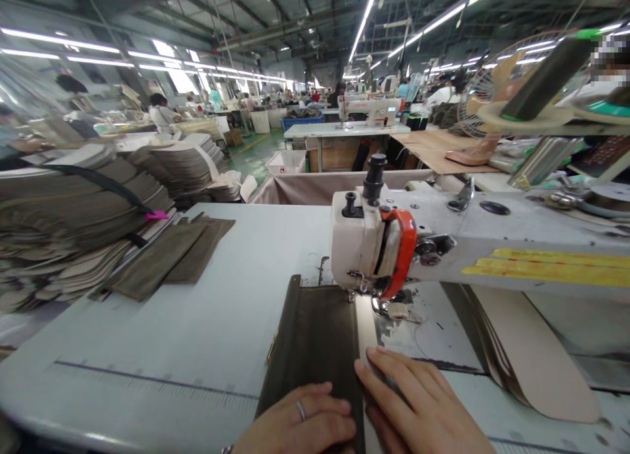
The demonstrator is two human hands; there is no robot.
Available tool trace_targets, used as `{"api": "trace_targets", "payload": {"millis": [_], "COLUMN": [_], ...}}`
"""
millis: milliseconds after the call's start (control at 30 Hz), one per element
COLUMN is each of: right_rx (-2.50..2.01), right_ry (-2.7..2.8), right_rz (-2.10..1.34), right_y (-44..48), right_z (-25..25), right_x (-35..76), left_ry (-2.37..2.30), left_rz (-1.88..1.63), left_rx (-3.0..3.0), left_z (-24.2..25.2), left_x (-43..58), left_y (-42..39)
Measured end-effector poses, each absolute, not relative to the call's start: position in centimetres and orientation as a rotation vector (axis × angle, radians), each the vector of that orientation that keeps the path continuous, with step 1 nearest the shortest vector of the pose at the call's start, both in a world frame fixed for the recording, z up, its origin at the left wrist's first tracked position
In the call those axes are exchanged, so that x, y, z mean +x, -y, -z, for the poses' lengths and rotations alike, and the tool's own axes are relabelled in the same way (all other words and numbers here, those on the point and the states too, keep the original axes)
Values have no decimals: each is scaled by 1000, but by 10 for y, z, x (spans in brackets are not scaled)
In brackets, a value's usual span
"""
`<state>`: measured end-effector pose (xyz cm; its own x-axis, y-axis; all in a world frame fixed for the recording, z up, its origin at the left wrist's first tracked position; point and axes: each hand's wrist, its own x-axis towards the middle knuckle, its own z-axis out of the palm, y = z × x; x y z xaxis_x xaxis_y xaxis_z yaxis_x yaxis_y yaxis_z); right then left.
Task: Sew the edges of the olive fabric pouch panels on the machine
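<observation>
A dark olive fabric panel lies on the sewing machine table, its far right corner under the presser foot of the white sewing machine. Along its right edge runs a pale strip that reaches up to the needle area. My left hand, with a ring on one finger, rests on the near part of the panel, fingers laid over it. Stretched fingers of my right hand press on the pale strip and the panel's edge; its thumb is partly hidden beneath. A brass-coloured zip piece shows at the panel's left edge.
Two olive fabric pieces lie at the table's left. Tall stacks of cut panels stand beyond. Under the machine arm, to the right, are several pale-faced panels. A thread cone and a fan stand at upper right. People work further back.
</observation>
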<state>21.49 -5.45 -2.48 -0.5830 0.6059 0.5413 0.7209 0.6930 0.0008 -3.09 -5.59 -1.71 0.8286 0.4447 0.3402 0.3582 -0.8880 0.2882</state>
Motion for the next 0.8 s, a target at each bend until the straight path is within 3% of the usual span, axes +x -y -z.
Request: {"api": "trace_targets", "payload": {"millis": [167,567,800], "right_rx": [-1012,-990,-995], "right_ry": [2428,2447,2422], "right_rz": [308,353,364], "right_y": [53,48,44], "right_z": [23,28,28], "right_x": [217,219,218], "left_ry": [-633,-648,-703], "left_rz": [-785,-527,-551], "left_rx": [2819,2879,2856], "left_z": [23,7,1], "left_x": [-21,-17,-13], "left_y": [47,25,8]}}
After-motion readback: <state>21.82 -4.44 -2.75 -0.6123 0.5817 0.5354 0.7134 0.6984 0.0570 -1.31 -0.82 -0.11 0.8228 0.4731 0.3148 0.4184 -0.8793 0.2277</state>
